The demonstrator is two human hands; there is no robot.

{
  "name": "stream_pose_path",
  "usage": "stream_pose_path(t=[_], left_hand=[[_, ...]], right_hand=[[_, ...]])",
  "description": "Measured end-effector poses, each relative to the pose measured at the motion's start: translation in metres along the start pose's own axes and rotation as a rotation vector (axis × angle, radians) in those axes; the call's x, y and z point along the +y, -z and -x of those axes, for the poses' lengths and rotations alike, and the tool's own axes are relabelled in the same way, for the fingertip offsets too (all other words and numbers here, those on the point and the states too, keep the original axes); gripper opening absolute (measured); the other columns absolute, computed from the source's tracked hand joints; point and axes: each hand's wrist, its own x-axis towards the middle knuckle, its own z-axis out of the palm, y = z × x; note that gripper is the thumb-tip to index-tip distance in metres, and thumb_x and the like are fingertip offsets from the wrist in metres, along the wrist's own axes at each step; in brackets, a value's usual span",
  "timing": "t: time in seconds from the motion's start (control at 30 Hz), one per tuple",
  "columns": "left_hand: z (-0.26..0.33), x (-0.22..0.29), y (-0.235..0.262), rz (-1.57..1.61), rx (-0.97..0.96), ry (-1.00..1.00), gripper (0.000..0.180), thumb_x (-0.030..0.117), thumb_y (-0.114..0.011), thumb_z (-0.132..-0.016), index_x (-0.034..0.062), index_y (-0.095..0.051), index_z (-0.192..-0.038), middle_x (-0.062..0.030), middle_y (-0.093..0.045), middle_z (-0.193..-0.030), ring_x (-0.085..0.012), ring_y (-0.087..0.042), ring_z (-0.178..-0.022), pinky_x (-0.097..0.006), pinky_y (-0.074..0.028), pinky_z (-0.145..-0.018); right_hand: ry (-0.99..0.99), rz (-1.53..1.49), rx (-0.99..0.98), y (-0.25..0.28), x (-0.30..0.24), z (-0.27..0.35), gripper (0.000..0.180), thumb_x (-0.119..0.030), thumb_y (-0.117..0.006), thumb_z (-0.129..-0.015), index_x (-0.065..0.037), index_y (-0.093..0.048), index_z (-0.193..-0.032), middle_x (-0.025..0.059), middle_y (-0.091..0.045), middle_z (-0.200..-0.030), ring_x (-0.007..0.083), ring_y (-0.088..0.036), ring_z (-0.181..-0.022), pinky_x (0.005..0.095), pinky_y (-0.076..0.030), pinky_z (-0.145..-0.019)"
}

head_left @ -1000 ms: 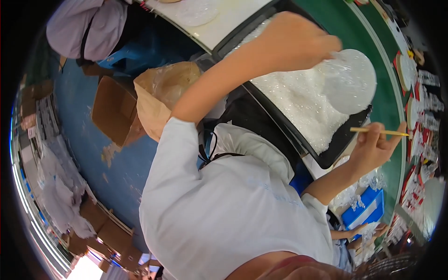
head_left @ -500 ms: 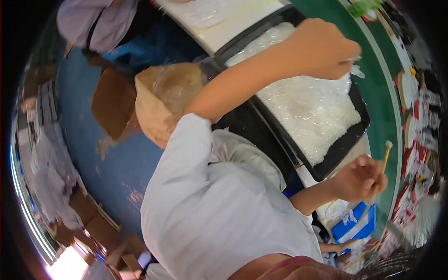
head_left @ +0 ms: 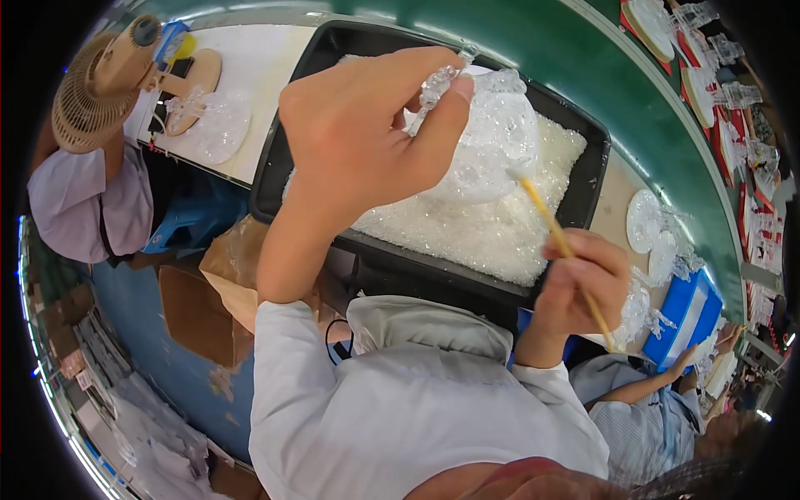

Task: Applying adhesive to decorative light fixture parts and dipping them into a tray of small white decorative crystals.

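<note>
Clear glass-like piece [head_left: 487,137]: rounded, faceted body with a narrow stem [head_left: 437,83] at the top. It is held up over the black tray [head_left: 596,179], above the bed of white granules [head_left: 492,233], not resting on it.

Left hand [head_left: 358,142]: fingers closed, thumb and forefinger pinching the stem.

Right hand [head_left: 579,283]: fingers closed around a thin wooden stick [head_left: 554,229]; the stick's tip touches the lower right side of the piece.

Handling judgement: rigid, brittle, probably smooth and slippery; the facets suggest chipping on a knock. Looks light enough for a two-finger hold. The stem seems the sensible hold, leaving the body free.

Around: green belt [head_left: 667,125] beyond the tray; other people sit at either side.
</note>
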Motion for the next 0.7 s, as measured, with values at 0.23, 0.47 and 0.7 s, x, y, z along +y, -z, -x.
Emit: stream_pose_path(t=[0.23,0.47,0.7], left_hand=[[0.001,0.002,-0.002,0.011,0.032,-0.044,0.014,0.007,-0.082,-0.074,0.002,-0.075,-0.085,-0.001,-0.063,-0.06,-0.0044,-0.052,-0.05,-0.019,-0.04,-0.046],[0.002,0.007,0.002,0.0,0.036,-0.022,0.012,0.008,-0.082,-0.074,0.0028,-0.076,-0.084,0.0,-0.062,-0.058,-0.0039,-0.049,-0.047,-0.018,-0.035,-0.044],[-0.002,0.011,0.005,-0.07,-0.022,-0.087,0.014,0.008,-0.083,-0.07,0.0022,-0.076,-0.081,-0.0007,-0.062,-0.057,-0.0041,-0.043,-0.042,-0.02,-0.026,-0.041]], right_hand=[[-0.083,0.155,-0.297,-0.001,-0.009,-0.008,0.008,0.009,-0.064,-0.081,0.003,-0.064,-0.087,0.0253,-0.067,-0.091,0.0307,-0.071,-0.071,0.0335,-0.06,-0.062],[-0.073,0.104,-0.443,-0.001,-0.012,-0.014,0.018,0.016,-0.061,-0.073,0.004,-0.065,-0.087,0.0251,-0.068,-0.09,0.0309,-0.072,-0.073,0.0349,-0.061,-0.066],[-0.033,0.0,-0.272,0.0,-0.011,-0.005,0.022,0.017,-0.063,-0.07,0.004,-0.066,-0.087,0.0238,-0.068,-0.092,0.0319,-0.071,-0.073,0.0347,-0.061,-0.066]])
